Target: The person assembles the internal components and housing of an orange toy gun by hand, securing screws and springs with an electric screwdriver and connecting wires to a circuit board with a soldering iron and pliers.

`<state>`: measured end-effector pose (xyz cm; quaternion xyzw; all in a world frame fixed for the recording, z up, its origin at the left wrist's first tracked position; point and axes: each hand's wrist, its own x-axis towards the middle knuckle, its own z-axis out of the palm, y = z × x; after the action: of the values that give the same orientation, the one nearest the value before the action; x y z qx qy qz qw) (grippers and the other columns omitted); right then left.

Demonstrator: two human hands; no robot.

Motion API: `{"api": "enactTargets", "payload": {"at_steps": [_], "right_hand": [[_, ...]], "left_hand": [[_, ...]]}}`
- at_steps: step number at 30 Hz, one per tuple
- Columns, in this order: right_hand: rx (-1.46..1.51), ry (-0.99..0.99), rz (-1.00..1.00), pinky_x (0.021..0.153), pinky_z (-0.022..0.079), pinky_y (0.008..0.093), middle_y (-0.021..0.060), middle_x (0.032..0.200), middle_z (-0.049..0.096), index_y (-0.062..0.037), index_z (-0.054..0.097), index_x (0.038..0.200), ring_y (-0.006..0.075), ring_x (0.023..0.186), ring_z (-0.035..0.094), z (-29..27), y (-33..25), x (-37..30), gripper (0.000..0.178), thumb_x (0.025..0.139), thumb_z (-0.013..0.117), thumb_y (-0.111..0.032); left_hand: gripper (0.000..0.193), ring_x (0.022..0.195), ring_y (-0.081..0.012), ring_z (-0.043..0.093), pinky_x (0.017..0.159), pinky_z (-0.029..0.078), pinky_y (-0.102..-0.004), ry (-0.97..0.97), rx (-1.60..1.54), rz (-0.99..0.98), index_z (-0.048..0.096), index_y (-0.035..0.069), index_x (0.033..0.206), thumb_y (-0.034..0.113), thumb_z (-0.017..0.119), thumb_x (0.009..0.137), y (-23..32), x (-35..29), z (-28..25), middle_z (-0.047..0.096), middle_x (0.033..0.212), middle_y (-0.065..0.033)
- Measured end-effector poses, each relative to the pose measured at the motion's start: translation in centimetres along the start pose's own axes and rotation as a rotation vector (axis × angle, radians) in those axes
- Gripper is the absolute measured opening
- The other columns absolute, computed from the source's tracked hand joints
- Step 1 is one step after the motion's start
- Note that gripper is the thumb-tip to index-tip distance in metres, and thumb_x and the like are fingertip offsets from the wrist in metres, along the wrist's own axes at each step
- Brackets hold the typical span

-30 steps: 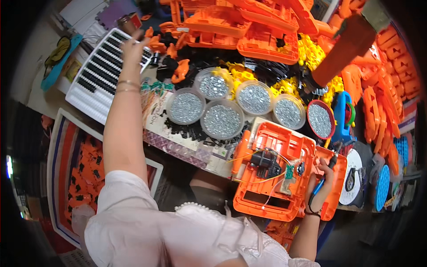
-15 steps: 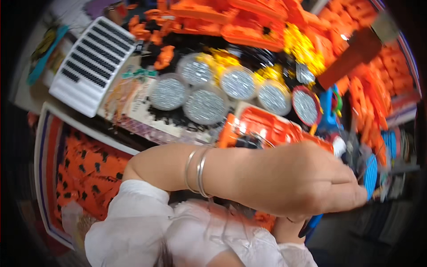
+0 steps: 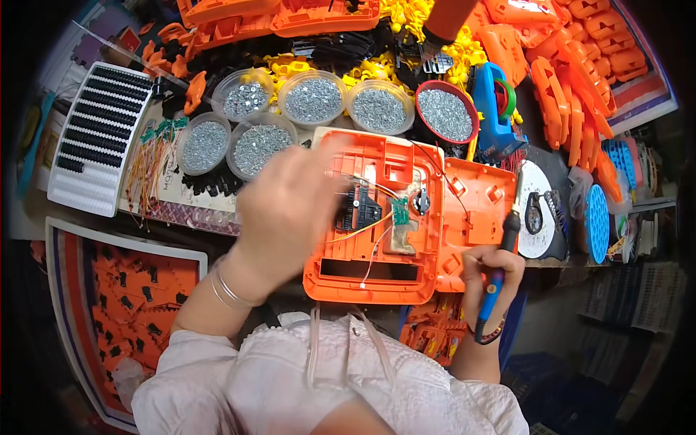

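Note:
An orange plastic housing (image 3: 326, 250) lies face-open in front of me at the table's edge, with a second orange shell (image 3: 475, 181) against its right side. Inside the housing are a small green circuit board (image 3: 400, 211), a black slotted part (image 3: 366, 210) and thin coloured wires. My left hand (image 3: 283, 206) hovers over the housing's left side, its fingers smeared by motion. In my right hand (image 3: 496, 272) is a soldering iron (image 3: 491, 299) with a blue handle, gripped like a pen, tip upward, at the right of the shell.
Behind the housing stand several clear tubs (image 3: 313, 99) and a red tub (image 3: 446, 112) of screws. A blue tape dispenser (image 3: 496, 109) is to their right. A white tray (image 3: 98, 138) of black parts and green boards with wires (image 3: 161, 130) lie left. Orange shells (image 3: 312, 18) pile up behind.
My left arm has drawn back from the far right to the housing's left side, uncovering the housing and my right hand. The soldering iron now shows in the right hand. The view has shifted.

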<state>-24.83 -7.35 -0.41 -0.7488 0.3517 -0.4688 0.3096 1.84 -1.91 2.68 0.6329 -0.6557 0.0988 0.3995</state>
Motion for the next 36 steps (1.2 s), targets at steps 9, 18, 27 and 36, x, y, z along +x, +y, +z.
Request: {"api": "enactTargets", "payload": {"at_steps": [9,18,27,36], "right_hand": [[-0.068,-0.152,-0.195,0.065,0.05,0.0281,0.0107,0.079,0.061,-0.0035,0.053,0.101,0.0177,0.069,0.061,1.2,1.2,0.5,0.029,0.078,0.063,0.01],[-0.142,-0.074,-0.11,0.055,0.044,0.0293,0.0121,0.077,0.06,0.0001,0.066,0.099,0.0215,0.064,0.057,-0.1,-0.6,-0.2,0.022,0.08,0.066,-0.011],[0.003,-0.055,0.05,0.052,0.043,0.0266,0.0112,0.07,0.059,-0.0004,0.056,0.086,0.0183,0.057,0.056,1.1,0.0,-1.6,0.016,0.074,0.066,0.0],[0.034,-0.047,-0.025,0.052,0.045,0.0264,0.0116,0.069,0.06,0.0003,0.056,0.084,0.018,0.055,0.056,1.1,0.1,-1.3,0.017,0.072,0.067,0.001]], "left_hand": [[0.02,0.077,-0.0277,0.059,0.067,0.049,-0.036,-0.403,-0.22,0.155,0.063,0.0,0.091,0.002,0.066,0.071,2.2,-0.8,2.1,0.057,0.082,-0.0099],[0.011,0.081,-0.0248,0.056,0.075,0.043,-0.0368,-0.433,-0.143,0.25,0.058,0.004,0.081,0.006,0.066,0.072,1.3,-1.0,5.7,0.055,0.082,-0.0076],[0.012,0.086,-0.023,0.059,0.076,0.045,-0.0349,-0.507,-0.027,0.313,0.057,0.005,0.081,0.006,0.062,0.071,1.3,-1.4,6.4,0.06,0.09,-0.0068],[0.011,0.084,-0.0223,0.06,0.074,0.045,-0.0347,-0.483,-0.031,0.305,0.057,0.005,0.079,0.006,0.064,0.071,1.3,-1.5,6.4,0.062,0.089,-0.0063]]}}
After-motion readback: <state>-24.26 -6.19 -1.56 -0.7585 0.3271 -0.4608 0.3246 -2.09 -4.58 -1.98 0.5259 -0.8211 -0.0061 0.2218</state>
